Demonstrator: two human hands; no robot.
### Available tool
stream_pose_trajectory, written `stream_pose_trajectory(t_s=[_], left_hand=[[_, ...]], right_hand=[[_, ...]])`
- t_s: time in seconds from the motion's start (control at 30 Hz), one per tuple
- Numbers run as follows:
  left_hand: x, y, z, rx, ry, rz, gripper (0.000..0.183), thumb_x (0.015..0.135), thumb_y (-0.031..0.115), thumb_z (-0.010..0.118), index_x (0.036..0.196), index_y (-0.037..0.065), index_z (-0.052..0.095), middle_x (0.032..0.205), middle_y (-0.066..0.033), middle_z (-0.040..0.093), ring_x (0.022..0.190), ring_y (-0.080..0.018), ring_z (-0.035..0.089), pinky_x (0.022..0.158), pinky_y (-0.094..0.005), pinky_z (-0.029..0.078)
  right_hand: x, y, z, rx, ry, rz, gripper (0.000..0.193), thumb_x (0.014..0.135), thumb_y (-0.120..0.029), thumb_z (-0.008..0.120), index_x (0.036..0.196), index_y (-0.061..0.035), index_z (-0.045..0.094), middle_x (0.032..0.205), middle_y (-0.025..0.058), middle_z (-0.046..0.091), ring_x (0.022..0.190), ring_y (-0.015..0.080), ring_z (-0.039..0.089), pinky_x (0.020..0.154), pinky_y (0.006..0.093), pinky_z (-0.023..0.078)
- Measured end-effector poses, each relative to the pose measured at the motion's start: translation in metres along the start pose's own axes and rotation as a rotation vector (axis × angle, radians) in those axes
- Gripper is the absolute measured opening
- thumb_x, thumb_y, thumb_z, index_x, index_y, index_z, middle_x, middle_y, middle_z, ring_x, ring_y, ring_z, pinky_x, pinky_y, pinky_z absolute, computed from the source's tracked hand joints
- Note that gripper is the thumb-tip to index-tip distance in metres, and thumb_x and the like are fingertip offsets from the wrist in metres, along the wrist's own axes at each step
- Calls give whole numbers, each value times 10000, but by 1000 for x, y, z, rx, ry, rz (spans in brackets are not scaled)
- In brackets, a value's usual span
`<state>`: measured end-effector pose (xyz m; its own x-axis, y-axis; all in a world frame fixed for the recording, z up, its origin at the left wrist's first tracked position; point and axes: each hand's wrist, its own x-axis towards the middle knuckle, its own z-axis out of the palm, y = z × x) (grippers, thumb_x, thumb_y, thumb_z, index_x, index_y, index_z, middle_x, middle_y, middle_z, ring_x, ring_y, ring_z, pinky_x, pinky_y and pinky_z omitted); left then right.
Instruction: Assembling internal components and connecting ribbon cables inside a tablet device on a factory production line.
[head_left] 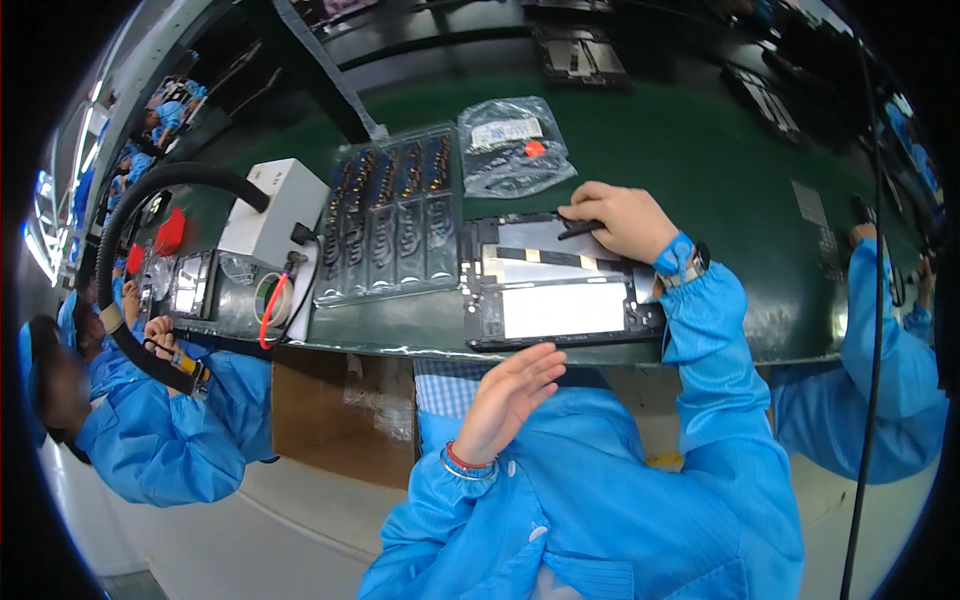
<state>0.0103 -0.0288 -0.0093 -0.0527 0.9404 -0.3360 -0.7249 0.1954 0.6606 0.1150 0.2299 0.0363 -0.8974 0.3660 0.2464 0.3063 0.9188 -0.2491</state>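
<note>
An opened flat device, like a tablet chassis (485,322), lies at the bench's near edge with a white battery-like panel (563,310) and a dark strip with yellowish ends (545,259). My right hand (632,222) is over its far right part, fingers closed on a short black stick-shaped tool (581,229). Whether the tool's tip touches the device, I cannot tell. My left hand (508,402) is raised just in front of the near edge, fingers stretched out, holding nothing.
Left of the device sits a clear tray of small parts (380,245), with a clear plastic bag (515,165) beyond. A white box (272,210) with a black flexible hose and a tape roll (272,299) stand further left. Co-workers sit at both sides. A cardboard box (335,415) is below.
</note>
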Motion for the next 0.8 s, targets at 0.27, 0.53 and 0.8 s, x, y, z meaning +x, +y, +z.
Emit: stream_pose_trajectory(t_s=[0.27, 0.53, 0.8], left_hand=[[2, -8, 2, -334, -190, -123, 444, 896, 123, 438, 1299, -49, 363, 1381, -189, 356, 1266, -267, 379, 1018, -339, 349], [0, -23, 4, -246, -152, 61, 361, 917, 118, 451, 1252, -11, 414, 1313, -168, 432, 1231, -273, 411, 1006, -381, 346], [44, -30, 74, -418, 5, 391, 369, 852, -36, 520, 1197, 52, 425, 1129, -70, 514, 1046, -189, 508, 903, -345, 421]], right_hand=[[-9, -9, 7, 35, 59, 41, 344, 692, -53, 557, 995, -164, 678, 966, 34, 586, 804, 234, 612, 687, 349, 503], [-12, -24, -10, 59, -143, 30, 390, 681, -33, 543, 1030, -152, 668, 992, 50, 605, 864, 258, 602, 742, 361, 494], [-10, -13, -22, 225, -138, 76, 358, 705, -21, 513, 1039, -52, 639, 1007, 148, 590, 935, 324, 565, 822, 366, 467]])
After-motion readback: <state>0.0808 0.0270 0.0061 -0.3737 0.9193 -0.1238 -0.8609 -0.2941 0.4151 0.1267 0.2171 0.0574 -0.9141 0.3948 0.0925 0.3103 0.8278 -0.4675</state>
